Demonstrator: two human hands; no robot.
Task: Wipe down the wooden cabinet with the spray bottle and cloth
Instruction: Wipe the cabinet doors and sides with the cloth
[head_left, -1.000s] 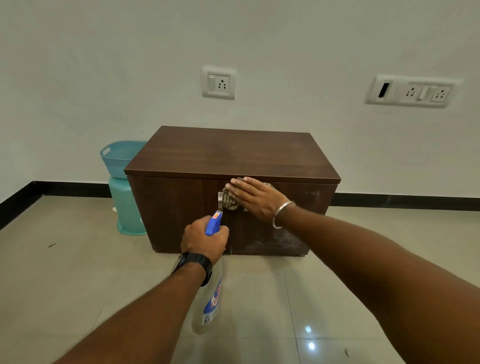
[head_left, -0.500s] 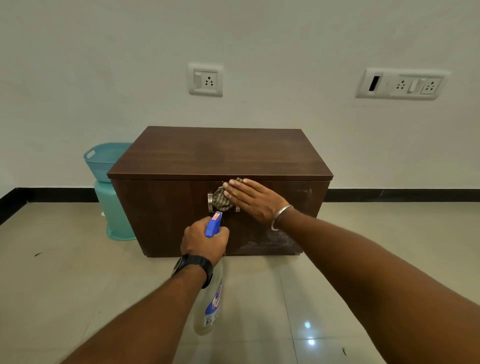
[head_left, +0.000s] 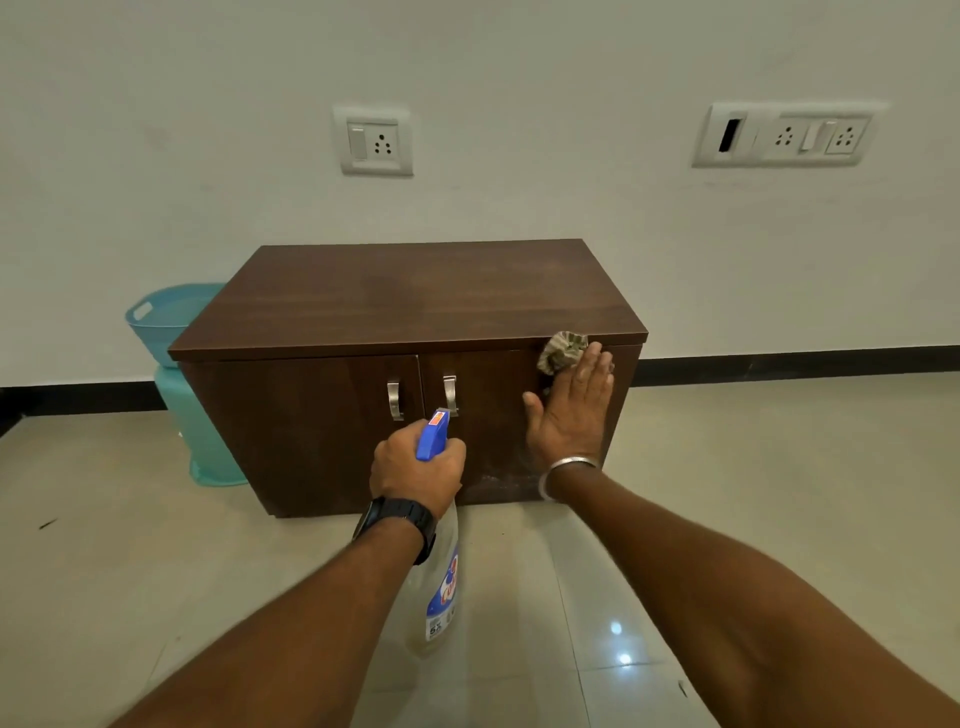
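Observation:
A low dark wooden cabinet (head_left: 405, 296) with two doors and metal handles stands against the wall. My right hand (head_left: 569, 410) lies flat, fingers straight, on the upper right of the right door and presses a crumpled patterned cloth (head_left: 561, 351) against it, just under the top edge. My left hand (head_left: 415, 467) grips the neck of a clear spray bottle (head_left: 441, 587) with a blue trigger head, held in front of the cabinet's lower middle. Whitish smears show on the door's lower part.
A teal plastic basket (head_left: 156, 317) sits on a teal stool left of the cabinet. Two switch-and-socket plates (head_left: 376, 140) are on the wall above. Glossy beige tiled floor (head_left: 779, 493) spreads in front and to the right.
My right hand slid the cloth from the door handles at the middle over to the upper right corner of the right door. The left hand with the bottle stayed about where it was.

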